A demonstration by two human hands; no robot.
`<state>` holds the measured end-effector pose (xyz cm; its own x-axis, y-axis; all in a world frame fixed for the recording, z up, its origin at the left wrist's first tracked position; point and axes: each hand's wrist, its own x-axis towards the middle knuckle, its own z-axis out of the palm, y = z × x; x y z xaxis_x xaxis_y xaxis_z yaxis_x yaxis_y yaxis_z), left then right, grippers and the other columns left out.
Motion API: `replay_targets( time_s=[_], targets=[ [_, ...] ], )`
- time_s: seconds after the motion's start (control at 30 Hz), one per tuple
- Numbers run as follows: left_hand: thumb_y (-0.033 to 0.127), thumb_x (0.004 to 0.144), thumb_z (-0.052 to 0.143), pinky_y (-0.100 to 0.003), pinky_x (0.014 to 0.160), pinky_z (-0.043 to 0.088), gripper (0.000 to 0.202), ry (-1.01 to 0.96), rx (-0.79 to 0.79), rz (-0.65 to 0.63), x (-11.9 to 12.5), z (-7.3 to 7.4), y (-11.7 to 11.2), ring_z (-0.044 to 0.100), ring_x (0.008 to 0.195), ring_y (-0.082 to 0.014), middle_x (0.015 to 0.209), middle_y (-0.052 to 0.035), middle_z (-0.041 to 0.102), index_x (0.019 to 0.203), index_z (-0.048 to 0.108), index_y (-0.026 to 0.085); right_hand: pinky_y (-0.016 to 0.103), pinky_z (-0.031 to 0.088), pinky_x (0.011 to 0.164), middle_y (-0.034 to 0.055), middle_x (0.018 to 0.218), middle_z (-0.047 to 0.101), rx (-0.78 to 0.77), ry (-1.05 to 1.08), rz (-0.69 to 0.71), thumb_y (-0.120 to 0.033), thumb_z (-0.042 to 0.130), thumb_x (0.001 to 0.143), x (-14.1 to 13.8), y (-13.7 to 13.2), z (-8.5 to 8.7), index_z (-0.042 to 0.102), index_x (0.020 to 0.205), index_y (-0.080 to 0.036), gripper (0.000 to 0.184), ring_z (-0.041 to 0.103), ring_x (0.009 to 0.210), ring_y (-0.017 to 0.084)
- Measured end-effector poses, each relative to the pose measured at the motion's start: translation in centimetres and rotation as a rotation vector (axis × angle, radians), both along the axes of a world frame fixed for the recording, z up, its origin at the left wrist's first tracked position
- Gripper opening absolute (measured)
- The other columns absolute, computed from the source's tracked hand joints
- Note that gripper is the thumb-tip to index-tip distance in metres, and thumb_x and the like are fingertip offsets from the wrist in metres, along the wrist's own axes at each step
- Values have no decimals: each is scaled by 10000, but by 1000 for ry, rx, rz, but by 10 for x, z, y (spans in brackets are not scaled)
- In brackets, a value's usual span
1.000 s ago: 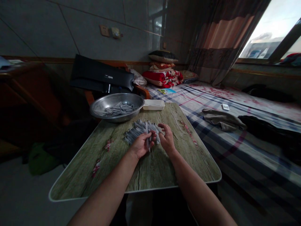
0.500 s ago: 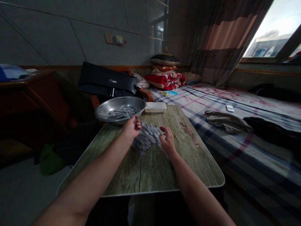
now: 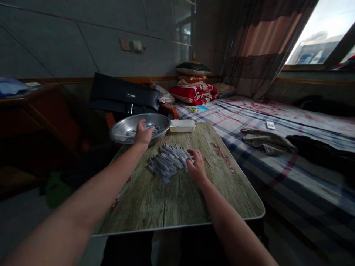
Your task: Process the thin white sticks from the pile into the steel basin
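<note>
Left hand [image 3: 143, 135] apparently inside bowl rim [image 3: 169, 123]

Bedroom in a home: a large bed [image 3: 235, 173] with a plaid sheet fills the right side. Stacked quilts and pillows [image 3: 192, 90] sit at its far end, with a curtained window [image 3: 313, 40] on the far right.
</note>
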<state>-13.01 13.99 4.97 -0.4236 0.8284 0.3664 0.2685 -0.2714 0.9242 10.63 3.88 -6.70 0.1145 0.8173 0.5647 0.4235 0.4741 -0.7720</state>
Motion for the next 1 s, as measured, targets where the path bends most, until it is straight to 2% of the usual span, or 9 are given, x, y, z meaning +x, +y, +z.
replay_targets(
  time_s=[0.1,0.13,0.2,0.3,0.4,0.5,0.63,0.83,1.0],
  targets=[
    [183,788,614,-299,921,507,228,119,36,-186,2,-34,-43,653,938,-182,994,-42,689,1007,665,213,407,525,887,112,1092,644,-1,17,-12,-143,527,730,0,0,0,658,1085,-190,381,605,1067,271],
    [192,800,591,-311,910,513,181,189,9,-260,3,-43,-56,657,893,-192,928,-42,700,953,687,212,405,528,877,113,1092,644,-2,22,-17,-145,527,732,0,0,1,660,1085,-191,381,607,1061,270],
    [168,801,560,-353,965,499,188,343,-37,-368,5,-57,-76,656,931,-225,920,-56,724,890,717,222,398,534,856,112,1083,644,-5,26,-24,-144,528,732,0,-1,1,662,1085,-194,380,612,1043,266],
    [95,782,500,-411,1059,448,306,575,-49,-461,10,-71,-83,633,1059,-257,1043,-74,740,912,742,230,386,539,833,109,1067,645,-5,27,-31,-143,524,731,-1,0,2,663,1075,-194,374,615,1024,260],
    [43,756,470,-424,1101,414,437,732,-50,-495,16,-81,-70,590,1150,-269,1160,-93,728,1043,746,224,378,536,826,107,1061,647,-11,19,-34,-146,521,731,-1,0,1,664,1061,-196,364,615,1026,258],
    [20,741,464,-417,1099,412,522,855,-95,-497,20,-87,-52,561,1194,-276,1188,-115,721,1148,731,211,386,532,839,107,1057,648,-14,18,-37,-150,519,730,-2,2,0,661,1054,-190,356,615,1031,262],
    [24,753,468,-400,1083,418,491,993,-138,-522,23,-89,-38,581,1165,-269,1138,-112,730,1095,759,224,389,531,841,109,1051,646,-11,20,-28,-152,516,731,-2,3,-1,658,1042,-181,343,616,1011,259],
    [54,804,479,-403,1003,456,398,1106,-153,-527,24,-84,-36,605,1070,-274,1081,-137,695,1009,782,212,373,535,825,101,1033,644,-22,33,-31,-152,518,720,-3,4,-2,665,1019,-192,335,615,988,253],
    [68,810,514,-402,1026,436,315,1128,-121,-556,23,-80,-40,584,1093,-273,1058,-117,678,934,761,220,375,529,831,95,1016,641,-50,43,-22,-154,520,714,-4,7,-6,669,998,-191,322,617,967,248]
  ],
)
